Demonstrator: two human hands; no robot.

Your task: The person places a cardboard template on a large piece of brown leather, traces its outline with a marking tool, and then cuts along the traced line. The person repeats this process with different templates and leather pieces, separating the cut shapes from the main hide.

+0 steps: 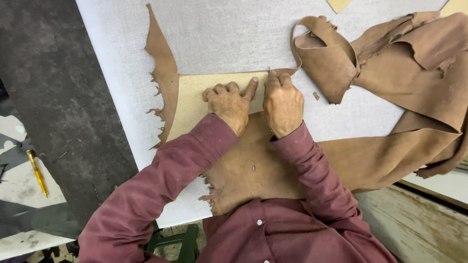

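A: We're looking down on the grey cutting board (219,34); the big brown leather hide (390,146) sprawls from its right edge to the near edge under our arms; part of it is bunched and folded over by the far right corner.

B: And the tan cardboard pattern (195,97) lies on the leather near the board's middle; we judge the cut along the pattern's far edge to be well on, since a narrow strip (312,34) curls free from the spot where our right hand sits; the ragged offcut (163,73) beside the pattern's left edge looks loose too, though we can't tell for sure.

A: Our left hand (228,103) presses the pattern flat, knuckles bent, forefinger stretched out toward the right one; it pins rather than grips.

B: Our right hand (282,102) is closed like a fist at the pattern's far right corner; a thin metal tip (269,70) shows above it, but the handle is buried in the fist.

A: The right and near edges we'd call uncut; our hands and sleeves cover them, so we can't be sure.

B: A small scrap (316,96) lies just right of the hand.
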